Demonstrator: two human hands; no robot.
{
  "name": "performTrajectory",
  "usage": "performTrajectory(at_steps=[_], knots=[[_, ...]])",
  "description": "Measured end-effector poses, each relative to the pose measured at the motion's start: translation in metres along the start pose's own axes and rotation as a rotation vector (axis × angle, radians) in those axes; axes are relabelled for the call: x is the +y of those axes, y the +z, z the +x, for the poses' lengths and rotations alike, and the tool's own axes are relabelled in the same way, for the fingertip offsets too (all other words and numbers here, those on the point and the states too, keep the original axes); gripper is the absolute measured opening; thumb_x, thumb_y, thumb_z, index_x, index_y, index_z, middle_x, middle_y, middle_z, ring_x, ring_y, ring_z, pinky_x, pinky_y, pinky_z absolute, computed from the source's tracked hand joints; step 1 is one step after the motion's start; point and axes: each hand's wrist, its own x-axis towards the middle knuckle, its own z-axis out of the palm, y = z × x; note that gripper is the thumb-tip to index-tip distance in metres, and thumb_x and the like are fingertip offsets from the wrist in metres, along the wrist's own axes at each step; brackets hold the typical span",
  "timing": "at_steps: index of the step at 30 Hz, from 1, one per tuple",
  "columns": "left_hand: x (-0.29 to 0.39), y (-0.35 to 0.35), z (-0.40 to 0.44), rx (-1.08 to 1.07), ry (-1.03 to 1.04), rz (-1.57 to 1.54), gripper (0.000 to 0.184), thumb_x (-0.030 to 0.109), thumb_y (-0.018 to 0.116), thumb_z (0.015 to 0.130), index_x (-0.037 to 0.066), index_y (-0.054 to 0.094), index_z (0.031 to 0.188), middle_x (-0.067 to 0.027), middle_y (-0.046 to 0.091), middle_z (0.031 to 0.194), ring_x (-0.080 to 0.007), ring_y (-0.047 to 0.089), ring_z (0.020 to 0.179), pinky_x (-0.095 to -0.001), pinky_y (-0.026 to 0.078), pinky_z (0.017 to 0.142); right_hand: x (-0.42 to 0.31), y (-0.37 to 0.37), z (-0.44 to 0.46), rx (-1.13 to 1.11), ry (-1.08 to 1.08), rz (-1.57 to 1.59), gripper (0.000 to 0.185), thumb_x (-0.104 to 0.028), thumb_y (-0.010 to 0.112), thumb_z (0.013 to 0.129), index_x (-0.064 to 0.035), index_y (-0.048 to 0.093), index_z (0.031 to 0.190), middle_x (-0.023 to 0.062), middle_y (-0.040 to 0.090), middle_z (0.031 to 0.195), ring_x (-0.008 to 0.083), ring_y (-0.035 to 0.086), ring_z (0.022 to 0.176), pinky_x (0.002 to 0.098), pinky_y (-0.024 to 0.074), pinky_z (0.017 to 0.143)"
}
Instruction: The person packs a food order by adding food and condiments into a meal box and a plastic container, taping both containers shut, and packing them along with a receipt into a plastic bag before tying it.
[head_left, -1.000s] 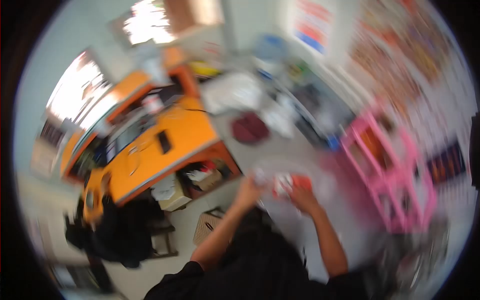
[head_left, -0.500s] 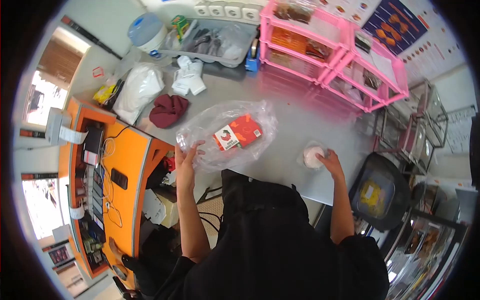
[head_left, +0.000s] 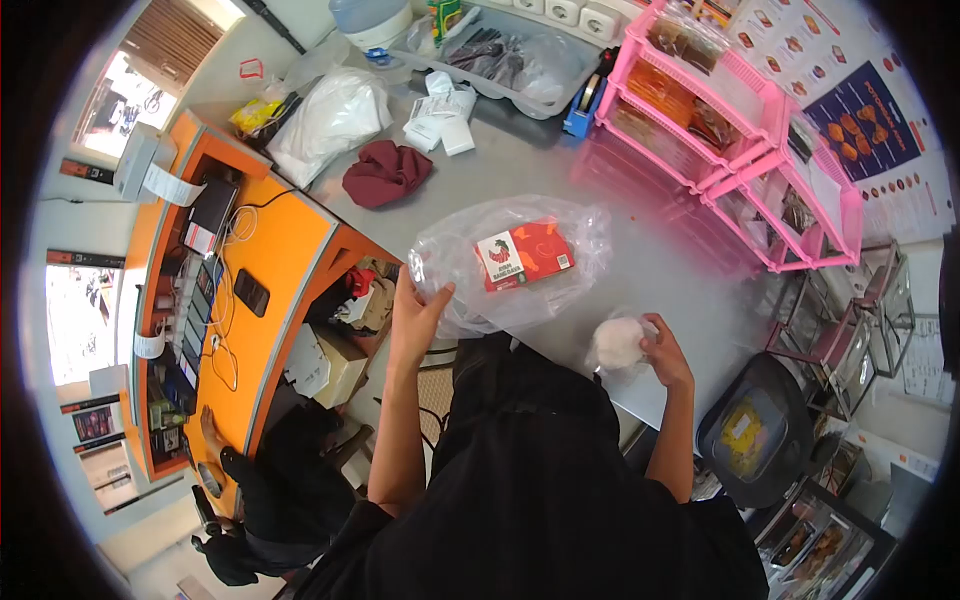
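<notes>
A clear plastic bag (head_left: 455, 300) lies spread on the metal table, with a red and white printed food box (head_left: 525, 255) inside it. My left hand (head_left: 415, 315) grips the bag's left edge between thumb and fingers. In my right hand (head_left: 667, 352) is a round white lump in clear plastic (head_left: 618, 343), which looks like packed rice. It is close to the table's front edge, to the right of the bag; whether it touches the table I cannot tell.
Behind the bag lie a maroon cloth (head_left: 388, 174), white paper slips (head_left: 442, 115) and a white plastic sack (head_left: 335, 125). Pink tiered racks (head_left: 735, 150) stand at the back right, a dark lidded bin (head_left: 755, 430) at right. Another person (head_left: 285, 480) is by the orange counter (head_left: 270, 290).
My view has turned and shifted. My right hand has brought the white lump nearer to the bag and the table's front edge. My left hand has closed on the bag's edge.
</notes>
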Motion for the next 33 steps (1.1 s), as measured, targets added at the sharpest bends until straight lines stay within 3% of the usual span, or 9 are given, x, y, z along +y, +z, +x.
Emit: performTrajectory(at_steps=[4, 8, 11, 17, 20, 23, 25, 29, 33], knots=[[-0.01, 0.002, -0.016, -0.004, 0.061, 0.064, 0.056, 0.001, 0.065, 0.085, -0.002, 0.04, 0.135, -0.013, 0.056, 0.122, -0.0197, 0.06, 0.108, -0.032, 0.049, 0.09, -0.093, 0.096, 0.027, -0.185, -0.088, -0.283, 0.057, -0.021, 0.077, 0.079, -0.0101, 0.049, 0.127, 0.005, 0.057, 0.101, 0.0154, 0.057, 0.093, 0.0303, 0.0464, 0.075], [0.0, 0.008, -0.033, 0.041, -0.016, 0.198, 0.05, 0.0, 0.061, 0.087, -0.003, 0.042, 0.134, -0.0156, 0.057, 0.121, -0.0198, 0.061, 0.107, -0.0304, 0.05, 0.087, -0.115, 0.162, 0.103, -0.319, -0.31, -0.328, 0.068, -0.029, 0.081, 0.076, -0.0069, 0.049, 0.131, 0.0112, 0.061, 0.119, 0.0221, 0.06, 0.107, 0.0325, 0.0502, 0.084], [-0.011, 0.01, -0.035, 0.077, 0.051, 0.245, 0.048, -0.001, 0.059, 0.088, -0.001, 0.045, 0.134, -0.0162, 0.059, 0.12, -0.0187, 0.061, 0.101, -0.0297, 0.05, 0.084, -0.116, 0.181, 0.154, -0.249, 0.006, -0.647, 0.072, -0.035, 0.082, 0.073, -0.0035, 0.051, 0.13, 0.0163, 0.062, 0.122, 0.0262, 0.062, 0.109, 0.0333, 0.0505, 0.089], [-0.008, 0.061, -0.015, -0.116, 0.071, 0.155, 0.053, -0.005, 0.054, 0.086, 0.004, 0.046, 0.137, -0.0151, 0.058, 0.123, -0.0203, 0.061, 0.099, -0.0342, 0.05, 0.085, -0.091, 0.183, 0.176, -0.053, -0.341, -0.874, 0.066, -0.036, 0.082, 0.073, -0.0016, 0.057, 0.124, 0.0209, 0.067, 0.106, 0.0341, 0.065, 0.099, 0.0392, 0.0511, 0.084], [-0.056, 0.082, 0.018, -0.195, 0.105, 0.088, 0.052, -0.003, 0.054, 0.087, 0.004, 0.045, 0.138, -0.0155, 0.056, 0.127, -0.0208, 0.061, 0.1, -0.0342, 0.049, 0.088, -0.109, 0.163, 0.111, 0.128, -0.466, -0.952, 0.055, -0.031, 0.079, 0.076, -0.0046, 0.059, 0.121, 0.0228, 0.066, 0.103, 0.0358, 0.065, 0.094, 0.0424, 0.0511, 0.082], [-0.069, 0.095, 0.034, -0.155, 0.136, 0.04, 0.051, 0.0, 0.053, 0.089, 0.004, 0.044, 0.139, -0.0155, 0.055, 0.13, -0.0213, 0.062, 0.102, -0.033, 0.048, 0.091, -0.108, 0.165, 0.077, 0.865, -0.844, -1.138, 0.044, -0.025, 0.074, 0.08, -0.0074, 0.062, 0.118, 0.0205, 0.068, 0.097, 0.0368, 0.064, 0.091, 0.0443, 0.0514, 0.082], [-0.05, 0.099, 0.028, -0.124, -0.044, -0.059, 0.05, 0.001, 0.053, 0.09, 0.004, 0.043, 0.139, -0.0153, 0.054, 0.131, -0.0217, 0.061, 0.104, -0.0319, 0.046, 0.094, -0.096, 0.156, 0.09, 0.913, -0.653, -1.077, 0.037, -0.022, 0.071, 0.082, -0.0078, 0.064, 0.115, 0.0187, 0.068, 0.096, 0.0378, 0.064, 0.091, 0.045, 0.0515, 0.081], [-0.059, 0.095, 0.039, -0.164, -0.099, -0.054, 0.049, 0.005, 0.053, 0.093, 0.005, 0.043, 0.14, -0.0152, 0.054, 0.131, -0.0216, 0.064, 0.098, -0.0324, 0.053, 0.081, -0.115, 0.103, 0.104, 0.513, -0.412, -1.297, 0.031, -0.018, 0.067, 0.084, -0.0092, 0.067, 0.113, 0.0156, 0.069, 0.094, 0.0383, 0.064, 0.091, 0.0456, 0.052, 0.078], [-0.049, 0.097, 0.035, -0.149, -0.239, -0.13, 0.049, 0.007, 0.054, 0.093, 0.005, 0.041, 0.141, -0.0149, 0.054, 0.131, -0.0209, 0.066, 0.09, -0.0311, 0.056, 0.066, -0.226, 0.135, 0.023, 0.443, -0.726, -1.229, 0.028, -0.013, 0.063, 0.084, -0.01, 0.068, 0.112, 0.0165, 0.067, 0.09, 0.0337, 0.064, 0.084, 0.0441, 0.0509, 0.074]])
